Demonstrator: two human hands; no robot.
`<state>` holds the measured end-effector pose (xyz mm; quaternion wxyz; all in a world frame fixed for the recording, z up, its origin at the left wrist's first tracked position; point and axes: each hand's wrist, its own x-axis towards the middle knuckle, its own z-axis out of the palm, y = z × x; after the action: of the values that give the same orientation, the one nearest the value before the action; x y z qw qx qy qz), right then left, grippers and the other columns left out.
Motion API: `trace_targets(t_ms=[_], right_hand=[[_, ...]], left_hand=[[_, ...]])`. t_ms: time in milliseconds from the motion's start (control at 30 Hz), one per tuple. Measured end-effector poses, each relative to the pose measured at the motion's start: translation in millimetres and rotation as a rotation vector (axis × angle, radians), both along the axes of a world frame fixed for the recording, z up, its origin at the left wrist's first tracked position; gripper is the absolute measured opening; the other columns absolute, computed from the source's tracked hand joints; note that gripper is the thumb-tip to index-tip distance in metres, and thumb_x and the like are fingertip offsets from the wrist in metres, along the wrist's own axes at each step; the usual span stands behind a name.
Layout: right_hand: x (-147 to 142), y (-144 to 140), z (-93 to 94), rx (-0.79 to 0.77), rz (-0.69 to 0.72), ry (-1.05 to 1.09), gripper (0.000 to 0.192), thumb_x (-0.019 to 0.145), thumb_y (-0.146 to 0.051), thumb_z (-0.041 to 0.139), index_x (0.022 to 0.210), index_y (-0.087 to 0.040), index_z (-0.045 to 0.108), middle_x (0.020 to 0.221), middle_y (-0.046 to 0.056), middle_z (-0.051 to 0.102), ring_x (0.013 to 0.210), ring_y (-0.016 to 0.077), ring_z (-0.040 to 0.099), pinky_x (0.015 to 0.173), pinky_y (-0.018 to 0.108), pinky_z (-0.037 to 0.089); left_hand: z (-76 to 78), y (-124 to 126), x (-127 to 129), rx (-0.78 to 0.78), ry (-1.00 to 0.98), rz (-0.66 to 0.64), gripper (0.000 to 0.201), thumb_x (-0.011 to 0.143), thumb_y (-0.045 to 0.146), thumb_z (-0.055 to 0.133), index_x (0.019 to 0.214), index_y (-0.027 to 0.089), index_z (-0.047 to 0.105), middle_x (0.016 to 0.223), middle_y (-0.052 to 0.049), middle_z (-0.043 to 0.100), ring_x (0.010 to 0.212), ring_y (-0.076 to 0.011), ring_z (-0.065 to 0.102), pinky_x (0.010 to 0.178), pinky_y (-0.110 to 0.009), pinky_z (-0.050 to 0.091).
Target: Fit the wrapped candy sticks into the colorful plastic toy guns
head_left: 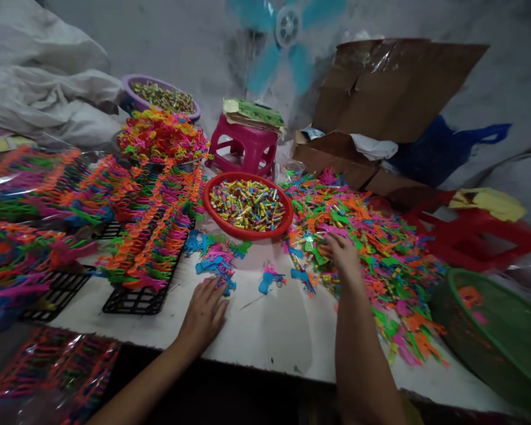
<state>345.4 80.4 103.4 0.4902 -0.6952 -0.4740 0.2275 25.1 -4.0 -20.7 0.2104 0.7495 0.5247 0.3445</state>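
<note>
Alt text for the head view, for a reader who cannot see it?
Right hand reaches into a loose heap of bright plastic toy pieces on a white table; left hand rests flat beside small blue toy pistols. A red bowl of small multicoloured pieces sits behind.

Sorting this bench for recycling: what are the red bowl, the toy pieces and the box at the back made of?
Red bowl: looks like moulded plastic, smooth and slightly glossy at the rim. Toy pieces: thin, bright neon plastic by their flat moulded shapes. Box: brown cardboard, matte, with creased flaps and a shiny film on top, likely clear plastic.
</note>
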Motion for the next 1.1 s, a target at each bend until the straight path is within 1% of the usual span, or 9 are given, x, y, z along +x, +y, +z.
trace_targets(t_ms=[100,200,300,400,467,533,767,967,1100], right_hand=[[-38.0,22.1,-10.1,-0.016,0.174,-0.036,0.031,0.072,-0.033,0.054,0.093,-0.011,0.063,0.082,0.01,0.065,0.069,0.0166,0.062,0.062,0.029,0.048],[-87.0,54.7,-19.5,0.029,0.352,-0.167,0.03,0.073,-0.028,0.054,0.099,-0.016,0.062,0.094,0.008,0.064,0.084,0.0178,0.06,0.078,0.032,0.045],[-126.5,91.0,-24.8,0.056,0.476,-0.288,0.041,0.069,-0.028,0.059,0.108,-0.017,0.057,0.11,0.009,0.057,0.103,0.0209,0.052,0.091,0.035,0.038],[-155.6,118.5,-30.3,-0.094,0.567,-0.434,0.062,0.064,-0.038,0.064,0.119,-0.016,0.048,0.128,0.012,0.04,0.115,0.025,0.042,0.096,0.034,0.032],[-169.6,129.5,-34.5,-0.225,0.582,-0.529,0.069,0.063,-0.043,0.063,0.124,-0.016,0.042,0.135,0.013,0.027,0.114,0.0274,0.042,0.095,0.035,0.033],[-177.3,135.7,-38.1,-0.286,0.569,-0.561,0.067,0.063,-0.044,0.062,0.121,-0.015,0.045,0.133,0.014,0.025,0.108,0.0282,0.047,0.093,0.036,0.034],[-165.3,139.8,-39.6,-0.289,0.611,-0.536,0.056,0.059,-0.042,0.064,0.106,-0.014,0.054,0.11,0.011,0.044,0.097,0.024,0.051,0.086,0.033,0.039],[-174.0,140.9,-43.4,-0.218,0.608,-0.436,0.057,0.053,-0.034,0.068,0.106,-0.017,0.055,0.115,0.009,0.043,0.098,0.0212,0.05,0.089,0.031,0.037],[-169.9,142.0,-44.7,-0.218,0.551,-0.298,0.039,0.057,-0.029,0.064,0.094,-0.016,0.06,0.089,0.004,0.058,0.073,0.0157,0.057,0.071,0.028,0.047]], left_hand=[[-13.9,5.0,3.4,0.11,0.206,-0.015,0.044,0.079,0.03,0.049,0.122,0.019,0.048,0.132,-0.014,0.042,0.124,-0.0316,0.031,0.099,-0.054,0.023],[-19.0,8.6,14.0,0.125,0.289,-0.21,0.05,0.079,0.034,0.05,0.126,0.021,0.042,0.134,-0.013,0.04,0.125,-0.0308,0.029,0.099,-0.053,0.023],[-17.1,11.5,22.0,0.131,0.266,-0.371,0.054,0.078,0.034,0.051,0.129,0.024,0.036,0.135,-0.011,0.039,0.126,-0.0278,0.028,0.1,-0.051,0.023],[-15.6,15.1,23.1,0.137,0.2,-0.365,0.062,0.075,0.034,0.056,0.131,0.021,0.033,0.137,-0.014,0.034,0.128,-0.0292,0.023,0.099,-0.05,0.028],[-16.4,17.7,21.7,0.152,0.151,-0.325,0.062,0.075,0.033,0.056,0.131,0.019,0.034,0.137,-0.015,0.032,0.129,-0.0299,0.021,0.098,-0.049,0.03],[-17.8,20.1,20.4,0.166,0.111,-0.295,0.057,0.076,0.032,0.055,0.128,0.018,0.038,0.136,-0.016,0.035,0.128,-0.0295,0.022,0.099,-0.048,0.032],[-17.8,22.8,20.7,0.162,-0.003,-0.22,0.037,0.079,0.027,0.051,0.115,0.018,0.052,0.122,-0.014,0.052,0.118,-0.0259,0.04,0.095,-0.045,0.039],[-13.3,25.1,20.5,0.139,-0.028,-0.215,0.026,0.079,0.027,0.05,0.102,0.02,0.061,0.11,-0.011,0.06,0.106,-0.0255,0.051,0.09,-0.044,0.043],[-12.3,26.5,20.2,0.119,-0.062,-0.217,0.024,0.08,0.025,0.049,0.098,0.021,0.064,0.105,-0.01,0.062,0.102,-0.0245,0.053,0.088,-0.043,0.044]])
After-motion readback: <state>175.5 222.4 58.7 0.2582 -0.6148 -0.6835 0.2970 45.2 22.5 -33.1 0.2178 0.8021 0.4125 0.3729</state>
